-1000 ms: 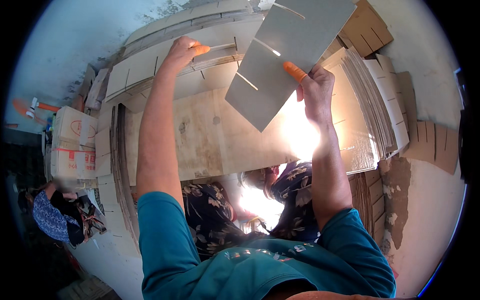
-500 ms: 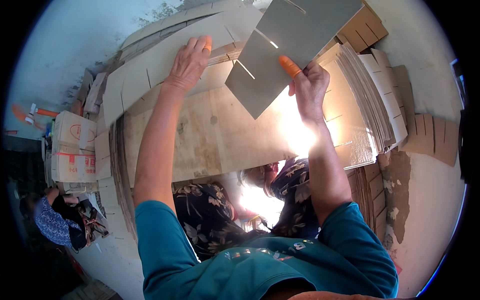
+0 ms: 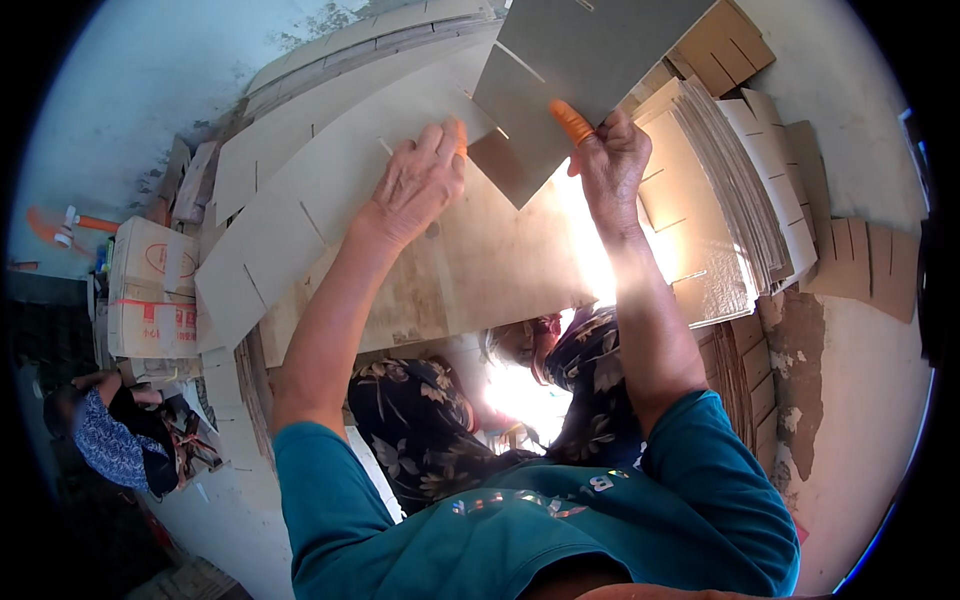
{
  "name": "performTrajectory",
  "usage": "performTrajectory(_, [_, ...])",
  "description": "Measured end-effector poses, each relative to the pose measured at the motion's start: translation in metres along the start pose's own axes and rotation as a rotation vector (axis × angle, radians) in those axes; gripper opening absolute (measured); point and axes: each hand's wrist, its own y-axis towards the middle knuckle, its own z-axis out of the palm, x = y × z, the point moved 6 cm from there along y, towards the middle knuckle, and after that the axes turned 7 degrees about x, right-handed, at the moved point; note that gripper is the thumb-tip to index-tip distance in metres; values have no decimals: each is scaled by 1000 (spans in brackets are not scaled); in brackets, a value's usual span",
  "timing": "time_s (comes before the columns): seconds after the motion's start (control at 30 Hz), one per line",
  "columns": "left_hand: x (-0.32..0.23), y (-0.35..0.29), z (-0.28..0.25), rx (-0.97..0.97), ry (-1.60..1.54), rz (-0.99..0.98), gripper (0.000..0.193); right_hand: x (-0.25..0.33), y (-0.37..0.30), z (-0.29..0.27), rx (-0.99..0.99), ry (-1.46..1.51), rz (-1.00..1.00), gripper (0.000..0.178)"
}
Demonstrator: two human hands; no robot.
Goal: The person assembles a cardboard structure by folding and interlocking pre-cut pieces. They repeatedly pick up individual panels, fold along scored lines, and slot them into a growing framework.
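Observation:
My right hand grips a grey slotted cardboard divider by its near edge, with the orange-covered thumb pressed on top. The divider stands tilted above the work surface. My left hand is closed on the edge of a long, pale slotted cardboard strip, which reaches from the far middle down to the left. An orange cover is on one of its fingers too. The strip's right end comes close to the divider's lower left edge, where slots show in both. Whether they touch, I cannot tell.
Beneath my hands is a wooden board in strong glare. A stack of slotted cardboard stands at right, more sheets at far left. A carton sits left. Another person is seated at lower left.
My left hand has come right and nearer, drawing a pale strip off the far-left sheets. My right hand and the grey divider have shifted slightly left and away from me.

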Motion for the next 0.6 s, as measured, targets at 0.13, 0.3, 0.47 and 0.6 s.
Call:
performTrajectory(0.13, [-17,-5,-11,-23,-60,31,43,2,-1,-1,20,-47,-1,19])
performTrajectory(0.3, [-25,-10,-10,5,-92,42,45,3,-3,3,59,-27,-23,17])
performTrajectory(0.47, [-26,-10,-3,57,-47,45,44,4,-3,4,94,-56,1,15])
performTrajectory(0.6, [-37,-9,-20,-58,-56,78,40,3,-1,0,89,-121,18,12])
